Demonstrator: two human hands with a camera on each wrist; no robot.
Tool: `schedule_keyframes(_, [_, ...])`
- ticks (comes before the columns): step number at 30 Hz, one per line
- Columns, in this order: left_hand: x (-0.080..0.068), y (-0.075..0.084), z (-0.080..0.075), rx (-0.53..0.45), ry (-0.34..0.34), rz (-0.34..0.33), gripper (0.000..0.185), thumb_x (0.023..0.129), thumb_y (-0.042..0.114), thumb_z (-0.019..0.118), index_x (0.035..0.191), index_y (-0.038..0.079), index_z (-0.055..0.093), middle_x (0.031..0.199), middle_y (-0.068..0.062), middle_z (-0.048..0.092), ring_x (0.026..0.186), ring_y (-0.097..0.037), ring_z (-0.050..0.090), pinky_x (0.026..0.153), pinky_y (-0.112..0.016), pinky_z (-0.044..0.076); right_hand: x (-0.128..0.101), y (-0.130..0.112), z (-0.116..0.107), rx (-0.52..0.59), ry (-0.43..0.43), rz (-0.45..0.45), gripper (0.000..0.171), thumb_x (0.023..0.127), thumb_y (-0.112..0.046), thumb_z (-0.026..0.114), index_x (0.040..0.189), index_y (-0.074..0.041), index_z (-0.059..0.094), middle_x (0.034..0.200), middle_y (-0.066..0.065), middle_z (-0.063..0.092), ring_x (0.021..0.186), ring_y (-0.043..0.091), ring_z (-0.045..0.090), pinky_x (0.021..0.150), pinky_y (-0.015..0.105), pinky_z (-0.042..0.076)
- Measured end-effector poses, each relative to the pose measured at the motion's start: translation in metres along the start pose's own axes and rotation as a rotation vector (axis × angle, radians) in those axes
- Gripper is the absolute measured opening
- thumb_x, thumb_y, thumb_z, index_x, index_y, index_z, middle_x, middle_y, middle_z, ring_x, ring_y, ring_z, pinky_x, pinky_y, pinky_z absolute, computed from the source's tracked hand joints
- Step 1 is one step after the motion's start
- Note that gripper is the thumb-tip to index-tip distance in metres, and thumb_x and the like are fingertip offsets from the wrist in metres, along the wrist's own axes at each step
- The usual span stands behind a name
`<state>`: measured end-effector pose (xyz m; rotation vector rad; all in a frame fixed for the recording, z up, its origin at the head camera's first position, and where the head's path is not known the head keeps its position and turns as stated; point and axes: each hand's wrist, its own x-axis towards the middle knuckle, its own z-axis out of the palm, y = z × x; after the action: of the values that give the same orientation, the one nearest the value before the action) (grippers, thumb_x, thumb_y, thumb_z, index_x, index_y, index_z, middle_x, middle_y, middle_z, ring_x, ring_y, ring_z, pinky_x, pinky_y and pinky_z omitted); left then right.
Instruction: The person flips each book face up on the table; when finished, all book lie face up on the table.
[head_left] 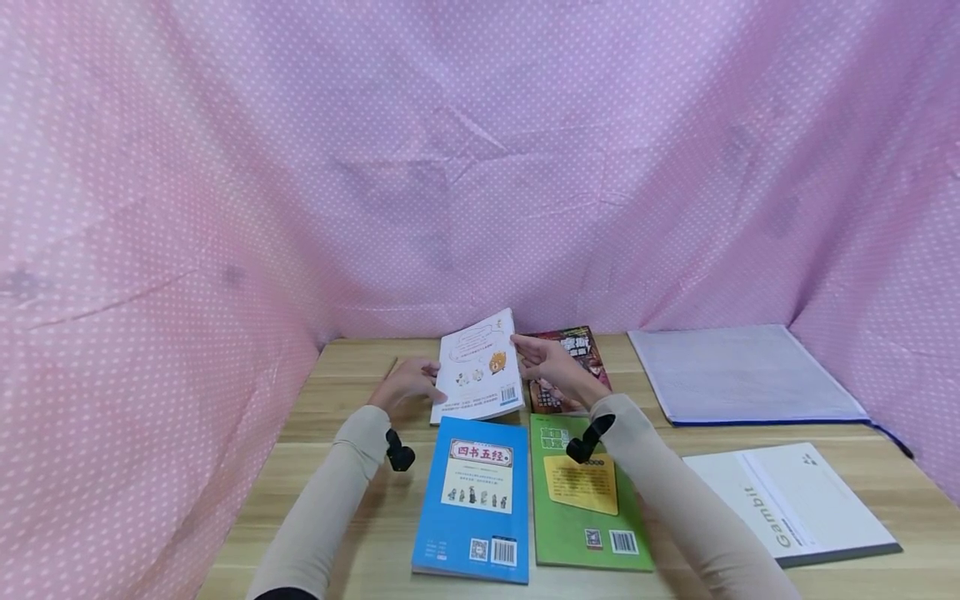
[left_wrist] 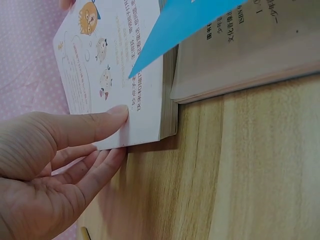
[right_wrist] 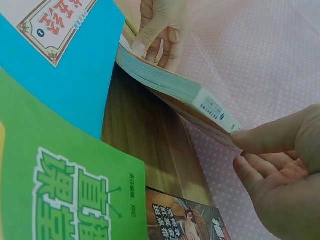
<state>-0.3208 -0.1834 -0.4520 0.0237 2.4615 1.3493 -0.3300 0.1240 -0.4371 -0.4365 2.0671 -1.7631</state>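
Observation:
A white paperback book with small cartoon animals on its cover is held by both hands at the back of the table. My left hand grips its left edge, thumb on the cover and fingers underneath in the left wrist view. On the other side, my right hand pinches the spine edge near a corner, as the right wrist view shows. That side of the book is raised off the wood. A blue book lies just in front of it. Beside my right hand is a dark, colourful book.
Under the right forearm lies a green book with a yellow panel. A white zip pouch with a blue edge sits at the back right. Nearer is a pale Gambit pad. Pink dotted cloth hangs behind the table.

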Motion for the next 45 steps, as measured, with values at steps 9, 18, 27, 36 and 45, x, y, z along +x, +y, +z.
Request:
schedule_keyframes(9, [0.0,0.001,0.003,0.0,0.009,0.006,0.072,0.083,-0.001,0.079,0.147,-0.003,0.048,0.144,-0.02,0.055,0.133,-0.036,0.051,0.118,-0.052,0.04,0.0,0.001,-0.002,0.041,-0.001,-0.037,0.076,0.092,0.016,0.057,0.16,-0.009,0.032,0.167,0.009,0.03,0.154,0.026,0.03,0.121,0.037,0.035])
schedule_keyframes(18, [0.002,0.007,0.006,0.009,-0.047,0.009,0.068,0.084,0.002,0.08,0.146,0.0,0.051,0.14,-0.018,0.059,0.131,-0.035,0.054,0.117,-0.052,0.042,-0.001,-0.006,-0.002,0.081,-0.041,-0.106,0.071,0.098,0.012,0.052,0.161,-0.009,0.027,0.169,0.007,0.024,0.155,0.023,0.027,0.122,0.036,0.032])
schedule_keyframes(27, [0.006,0.011,0.008,0.007,-0.066,0.003,0.072,0.084,0.001,0.079,0.149,-0.002,0.047,0.14,-0.018,0.059,0.13,-0.033,0.054,0.117,-0.05,0.042,0.0,-0.011,-0.004,0.145,-0.016,-0.08,0.07,0.098,0.013,0.052,0.161,-0.008,0.028,0.169,0.01,0.025,0.155,0.026,0.028,0.126,0.047,0.029])
schedule_keyframes(36, [0.004,0.014,0.012,0.055,-0.057,0.015,0.056,0.086,0.003,0.078,0.139,0.001,0.059,0.135,-0.017,0.061,0.122,-0.03,0.056,0.113,-0.05,0.044,-0.001,-0.009,-0.005,0.174,0.003,-0.079,0.069,0.098,0.013,0.053,0.16,-0.007,0.03,0.168,0.011,0.027,0.153,0.028,0.033,0.124,0.046,0.033])
schedule_keyframes(45, [0.004,0.018,0.019,0.076,-0.027,0.031,0.067,0.086,-0.004,0.076,0.147,0.0,0.051,0.143,-0.018,0.057,0.125,-0.031,0.054,0.111,-0.045,0.047,0.0,-0.009,-0.004,0.195,0.028,-0.069,0.069,0.098,0.013,0.053,0.16,-0.007,0.03,0.167,0.012,0.028,0.152,0.028,0.034,0.124,0.048,0.032])
